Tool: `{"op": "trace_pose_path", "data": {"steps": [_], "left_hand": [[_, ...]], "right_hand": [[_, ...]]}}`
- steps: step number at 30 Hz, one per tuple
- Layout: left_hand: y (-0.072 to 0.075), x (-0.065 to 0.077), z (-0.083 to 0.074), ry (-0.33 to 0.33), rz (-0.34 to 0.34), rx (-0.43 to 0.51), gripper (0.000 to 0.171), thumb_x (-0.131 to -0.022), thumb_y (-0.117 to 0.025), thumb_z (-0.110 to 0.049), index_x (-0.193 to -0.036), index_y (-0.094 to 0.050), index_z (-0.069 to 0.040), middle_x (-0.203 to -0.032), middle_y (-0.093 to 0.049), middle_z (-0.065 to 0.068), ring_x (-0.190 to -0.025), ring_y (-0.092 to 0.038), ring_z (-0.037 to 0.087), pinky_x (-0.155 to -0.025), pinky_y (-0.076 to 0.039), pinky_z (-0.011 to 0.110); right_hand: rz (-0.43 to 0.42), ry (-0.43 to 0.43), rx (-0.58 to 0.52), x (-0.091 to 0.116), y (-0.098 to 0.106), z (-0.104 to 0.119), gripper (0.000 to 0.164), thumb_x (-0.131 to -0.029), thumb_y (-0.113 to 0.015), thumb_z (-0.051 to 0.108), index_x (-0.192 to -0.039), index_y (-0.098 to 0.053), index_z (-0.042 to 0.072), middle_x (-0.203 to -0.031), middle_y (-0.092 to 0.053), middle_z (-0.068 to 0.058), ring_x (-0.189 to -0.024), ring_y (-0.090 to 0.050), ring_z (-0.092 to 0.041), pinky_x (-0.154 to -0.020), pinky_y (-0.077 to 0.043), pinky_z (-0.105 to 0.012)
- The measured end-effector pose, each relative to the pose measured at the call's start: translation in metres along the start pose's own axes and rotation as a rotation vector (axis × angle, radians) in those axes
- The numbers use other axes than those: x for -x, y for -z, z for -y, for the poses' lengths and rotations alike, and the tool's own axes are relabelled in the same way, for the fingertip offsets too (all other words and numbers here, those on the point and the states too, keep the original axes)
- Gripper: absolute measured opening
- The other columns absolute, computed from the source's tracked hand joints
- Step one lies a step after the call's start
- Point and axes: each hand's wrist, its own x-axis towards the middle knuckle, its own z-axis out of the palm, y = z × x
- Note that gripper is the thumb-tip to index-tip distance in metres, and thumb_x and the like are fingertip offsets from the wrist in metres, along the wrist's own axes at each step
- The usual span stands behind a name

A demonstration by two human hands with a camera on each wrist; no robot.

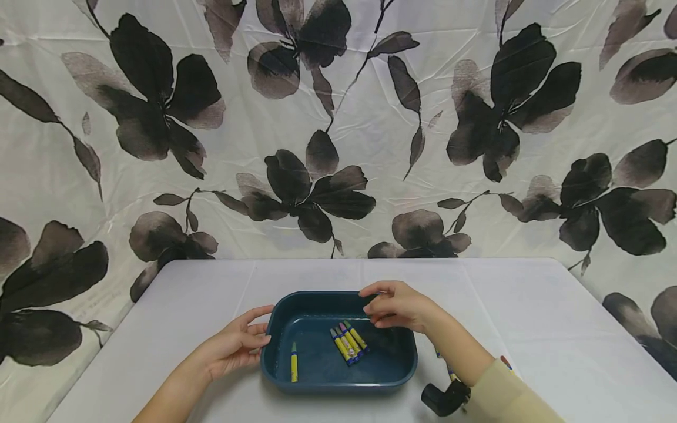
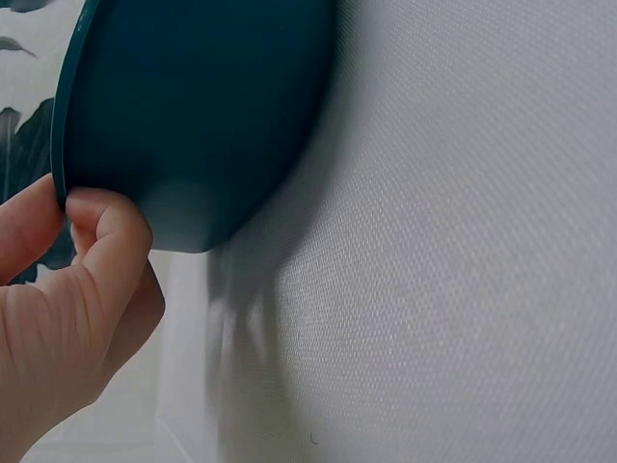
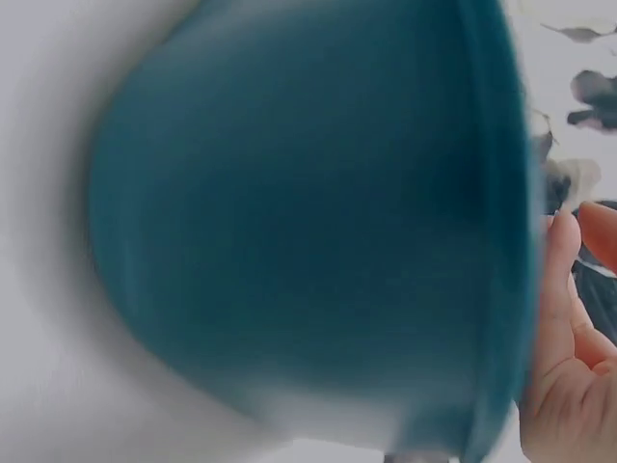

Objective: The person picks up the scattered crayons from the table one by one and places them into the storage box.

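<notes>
A dark blue rectangular tub [image 1: 338, 389] stands on the white table. In the left wrist view my left hand [image 2: 82, 280] pinches its rim between thumb and bent fingers; from the head this hand [image 1: 233, 348] is at the tub's left end. My right hand [image 1: 398, 306] hovers over the back right corner, fingers loosely bent, with no object visible in them. In the right wrist view that hand [image 3: 569, 338] is beside the blurred rim. Inside the tub, several yellow-wrapped crayons [image 1: 346, 345] lie side by side, and a single green-tipped crayon [image 1: 294, 364] lies toward the left.
More crayons [image 1: 451, 372] lie right of the tub, mostly hidden under my right forearm. A black curved piece [image 1: 445, 400] is by the right sleeve. Behind the white table [image 1: 211, 288] hangs a floral cloth [image 1: 338, 117].
</notes>
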Motion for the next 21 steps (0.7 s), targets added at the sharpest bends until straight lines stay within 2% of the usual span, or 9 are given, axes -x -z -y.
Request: {"op": "trace_pose_path", "data": {"steps": [10,21], "left_hand": [[0.001,0.0,0.001,0.0,-0.004,0.006,0.074,-0.088,-0.05,0.011,-0.146,-0.009,-0.005,-0.111,-0.045,0.012,-0.093,-0.054,0.017,-0.075,-0.049,0.029],[0.001,0.0,0.0,-0.003,0.003,0.006,0.075,-0.088,-0.05,0.011,-0.146,-0.006,-0.004,-0.112,-0.044,0.012,-0.092,-0.054,0.016,-0.075,-0.049,0.029]], "right_hand": [[-0.032,0.004,0.018,0.015,0.022,0.004,0.05,-0.082,-0.065,0.005,-0.127,-0.046,-0.008,-0.077,-0.063,-0.005,-0.066,-0.059,-0.014,-0.062,-0.052,-0.025],[-0.045,0.024,0.008,0.029,0.044,0.005,0.042,-0.084,-0.063,0.005,-0.123,-0.05,-0.003,-0.08,-0.062,-0.005,-0.069,-0.059,-0.015,-0.066,-0.053,-0.028]]}}
